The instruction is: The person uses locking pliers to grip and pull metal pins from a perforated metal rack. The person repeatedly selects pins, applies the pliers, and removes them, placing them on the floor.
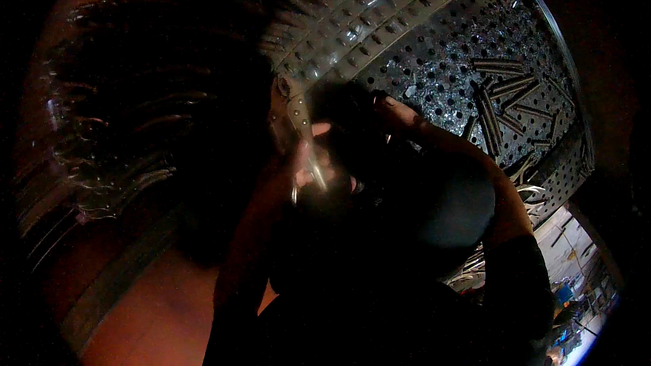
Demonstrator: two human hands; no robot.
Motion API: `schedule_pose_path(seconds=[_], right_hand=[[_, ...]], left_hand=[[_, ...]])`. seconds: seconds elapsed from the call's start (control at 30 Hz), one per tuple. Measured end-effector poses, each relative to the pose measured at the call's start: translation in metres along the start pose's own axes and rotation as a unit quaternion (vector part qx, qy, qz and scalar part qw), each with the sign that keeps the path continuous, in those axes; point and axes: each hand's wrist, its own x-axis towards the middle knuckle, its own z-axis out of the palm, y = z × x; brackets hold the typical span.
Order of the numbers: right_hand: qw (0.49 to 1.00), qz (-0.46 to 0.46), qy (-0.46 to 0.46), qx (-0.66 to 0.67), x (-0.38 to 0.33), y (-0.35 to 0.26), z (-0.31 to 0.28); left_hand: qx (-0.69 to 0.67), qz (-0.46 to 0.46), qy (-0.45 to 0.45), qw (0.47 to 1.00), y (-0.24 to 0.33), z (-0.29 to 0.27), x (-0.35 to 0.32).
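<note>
Deep shadow covers much of the middle of the head view. There my left hand (305,169) has its fingers curled in a patch of light, beside a bright, narrow metal piece (317,171). What this hand grips is too dark and blurred to name. My right hand (401,112) is a little farther to the right, bent inward, its fingertip against a dark shape (349,118) between the hands. Its other fingers are lost in the shadow. Just beyond the left hand stands a metal strip with small round holes or rivets (298,112).
A curved panel with rows of short studs (352,34) spans the top. Right of it, a perforated metal plate (420,71) bears glittering bits and several loose ribbed rods (512,88). Long curved bars (169,118) line the dark left side. Scattered objects (573,298) lie outside, lower right.
</note>
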Motion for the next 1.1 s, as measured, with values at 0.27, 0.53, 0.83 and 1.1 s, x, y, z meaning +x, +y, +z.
schedule_pose_path(seconds=[0.27,0.53,0.83,1.1], right_hand=[[0.977,0.124,0.038,0.168,-0.082,0.001,0.013],[0.651,0.300,0.006,0.697,-0.181,-0.013,-0.056],[0.505,0.203,0.182,0.819,-0.155,-0.042,-0.104],[0.311,0.109,0.200,0.923,-0.133,-0.050,-0.145]], left_hand=[[0.103,-0.044,0.055,0.992,0.029,0.047,-0.014],[0.132,-0.064,0.086,0.985,-0.001,0.057,0.001],[0.204,-0.181,0.103,0.957,-0.049,0.058,0.052],[0.166,-0.183,0.081,0.966,-0.045,0.063,0.052]])
